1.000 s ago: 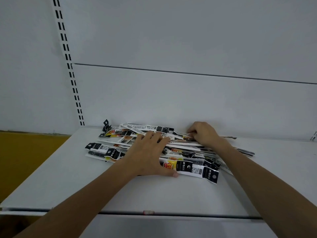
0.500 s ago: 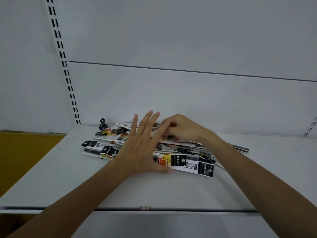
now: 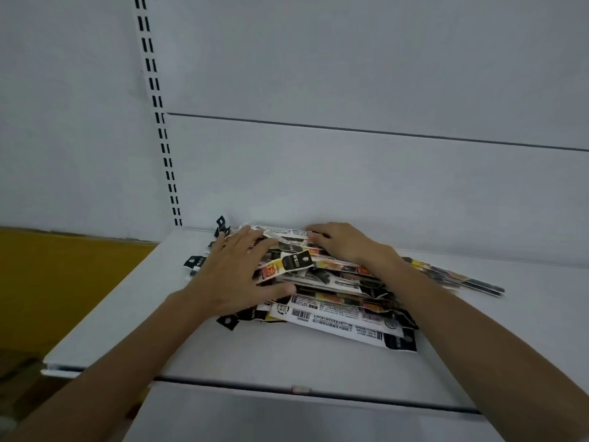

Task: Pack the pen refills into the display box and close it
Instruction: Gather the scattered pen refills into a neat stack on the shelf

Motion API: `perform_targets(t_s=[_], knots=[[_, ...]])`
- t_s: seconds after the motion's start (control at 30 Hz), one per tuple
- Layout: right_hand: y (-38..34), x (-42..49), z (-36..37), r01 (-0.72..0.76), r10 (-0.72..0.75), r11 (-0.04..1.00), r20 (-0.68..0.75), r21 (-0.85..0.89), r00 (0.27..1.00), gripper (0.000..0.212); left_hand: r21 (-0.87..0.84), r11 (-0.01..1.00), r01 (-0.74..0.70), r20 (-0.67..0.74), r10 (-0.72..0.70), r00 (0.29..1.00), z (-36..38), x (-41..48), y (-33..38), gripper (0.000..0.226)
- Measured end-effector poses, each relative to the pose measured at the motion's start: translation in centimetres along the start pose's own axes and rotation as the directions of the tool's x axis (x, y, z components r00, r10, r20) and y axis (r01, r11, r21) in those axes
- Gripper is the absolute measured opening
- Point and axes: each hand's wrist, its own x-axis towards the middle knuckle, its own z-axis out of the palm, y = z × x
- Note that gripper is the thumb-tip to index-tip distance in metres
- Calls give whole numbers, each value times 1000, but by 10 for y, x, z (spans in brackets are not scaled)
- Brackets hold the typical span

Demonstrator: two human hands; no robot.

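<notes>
The left hand (image 3: 236, 275) lies flat on the pile of pen refill packets (image 3: 334, 301), fingers straight and spread, thumb stretched along the near side; its grip is released and it only presses down. The right hand (image 3: 345, 247) sits at the pile's 12 o'clock edge, knuckles up, fingers bent down onto the top packets. From here I cannot tell whether its grip pinches a packet or just rests there.

Between the two hands a yellow-and-black packet (image 3: 287, 266) tilts up off the heap. The packets lie crisscrossed and overlapping. A white one with a barcode (image 3: 344, 327) runs along the 6 o'clock side. A few long packets (image 3: 462, 279) stick out toward 3 o'clock. A black hang tab (image 3: 222, 223) pokes up at 11 o'clock, just past the left fingertips.

The whole pile rests on a white shelf (image 3: 287, 355), close to the white back panel (image 3: 350, 186). A slotted upright (image 3: 159, 122) climbs the panel at the shelf's 10 o'clock corner. Off the shelf's 9 o'clock edge there is a yellow surface (image 3: 63, 282).
</notes>
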Motion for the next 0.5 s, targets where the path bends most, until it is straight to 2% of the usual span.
perform_targets(t_s=[0.2,0.37,0.5], knots=[[4,2,-1,-44,43,997,30,62,999,32,-1,998,-55,58,55,997,17,-8,7,121],[2,-3,-2,-18,16,996,23,83,1000,25,-81,986,-143,-83,136,987,17,-7,11,106],[7,0,1,-5,11,990,-38,142,999,23,-66,941,-331,-273,302,913,16,-6,13,88]])
